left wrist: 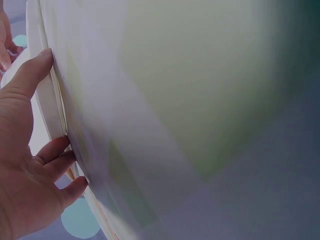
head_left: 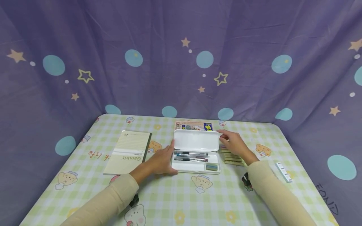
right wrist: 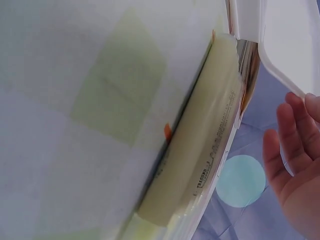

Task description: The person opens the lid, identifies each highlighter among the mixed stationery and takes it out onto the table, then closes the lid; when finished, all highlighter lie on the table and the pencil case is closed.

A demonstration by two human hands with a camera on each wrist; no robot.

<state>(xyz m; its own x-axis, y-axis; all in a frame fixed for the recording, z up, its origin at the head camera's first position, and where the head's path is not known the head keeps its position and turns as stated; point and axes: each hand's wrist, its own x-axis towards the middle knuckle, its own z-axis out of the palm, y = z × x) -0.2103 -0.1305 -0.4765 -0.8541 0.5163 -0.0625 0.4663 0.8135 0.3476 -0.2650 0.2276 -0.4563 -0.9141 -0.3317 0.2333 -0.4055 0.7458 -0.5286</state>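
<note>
A white pencil case (head_left: 195, 169) lies on the table with its lid (head_left: 196, 140) raised. Several pens (head_left: 190, 156) are in its tray, and a grey-green eraser-like block (head_left: 211, 167) sits in the front right compartment. My left hand (head_left: 163, 160) rests against the case's left side, thumb at the front corner and fingers spread toward the hinge. At the lid's right edge, my right hand (head_left: 233, 142) pinches the rim between thumb and fingertips, also visible in the right wrist view. Below that hand lies a wrapped bundle of pale yellow sticks (head_left: 234, 159), printed with small text.
A cream notebook (head_left: 128, 152) lies left of the case. Behind the lid, a colourful printed packet (head_left: 193, 126) is partly hidden. A narrow white bar (head_left: 284, 172) lies at the right. The checked tablecloth (head_left: 181, 201) reaches a purple curtain (head_left: 169, 62) at the back.
</note>
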